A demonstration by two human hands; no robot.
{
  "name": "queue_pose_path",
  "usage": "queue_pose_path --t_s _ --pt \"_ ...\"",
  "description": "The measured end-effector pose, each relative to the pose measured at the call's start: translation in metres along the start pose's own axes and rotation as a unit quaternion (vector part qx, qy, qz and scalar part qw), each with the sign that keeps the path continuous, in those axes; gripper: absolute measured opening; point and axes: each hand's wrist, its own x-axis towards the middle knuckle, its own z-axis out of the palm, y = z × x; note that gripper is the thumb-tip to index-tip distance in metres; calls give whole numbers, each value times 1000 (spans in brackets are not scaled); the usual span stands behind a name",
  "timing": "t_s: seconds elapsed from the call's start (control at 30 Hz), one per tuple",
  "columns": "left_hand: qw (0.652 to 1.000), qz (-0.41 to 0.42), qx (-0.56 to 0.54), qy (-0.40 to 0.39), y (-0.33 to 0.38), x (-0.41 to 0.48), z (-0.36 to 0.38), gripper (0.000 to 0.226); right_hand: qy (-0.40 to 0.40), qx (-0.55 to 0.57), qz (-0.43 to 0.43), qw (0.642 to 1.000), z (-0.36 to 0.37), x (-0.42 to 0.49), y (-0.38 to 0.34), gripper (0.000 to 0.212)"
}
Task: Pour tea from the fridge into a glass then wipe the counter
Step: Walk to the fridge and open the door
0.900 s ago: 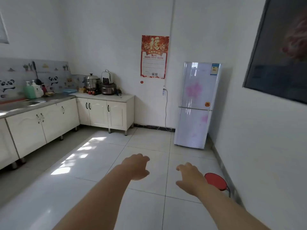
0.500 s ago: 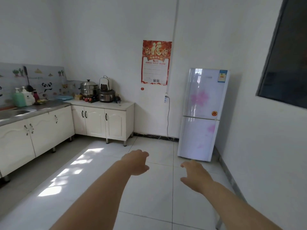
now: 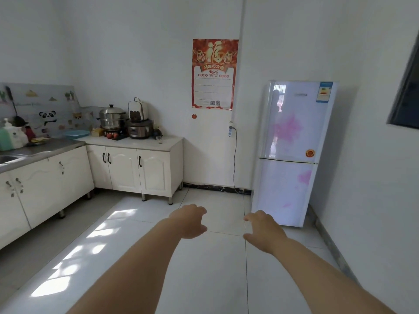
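Open tiled floor [image 3: 204, 268] takes up most of the view, nothing on it between the person and the fridge [image 3: 292, 150], so the approach is clear. The fridge stands in the right corner, both doors shut, its right side close to the right wall [image 3: 374, 177] and its left side facing bare wall with a cord [image 3: 234, 159] hanging from a socket. The tea is presumably inside; it can't be seen. Step in hand, by judgement: walk up and open a fridge door, nothing else started yet. No handle is visible on the doors, so the person will likely need to find the door's edge by feel; which side it hinges on can't be told from here. Best to come in slightly left of centre, since room to swing and stand is on the left, not against the right wall. The L-shaped counter [image 3: 167, 143] is well apart to the left, with a small glass [image 3: 159, 139] near its right end and free worktop around it, a good pouring spot. A rice cooker [image 3: 139, 130] and steamer pot [image 3: 112, 118] crowd the back of that counter. Left hand [image 3: 190, 220] and right hand [image 3: 264, 230] are both held out over the floor, fingers loosely curled and apart, holding nothing.
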Motion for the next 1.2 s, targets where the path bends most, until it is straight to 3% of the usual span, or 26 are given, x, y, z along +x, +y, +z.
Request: queue_pose_path --t_s 0.47,0.9,1.2 --pt "1000 -4 -9 -21 -68 259 -34 57 -35 0 -5 999 -8 276 36 52" --pt "999 43 19 -14 -172 542 -85 48 -13 -22 36 999 -15 556 38 53" --pt "995 77 27 -52 -194 702 -82 50 -13 -1 75 997 -10 701 71 53"
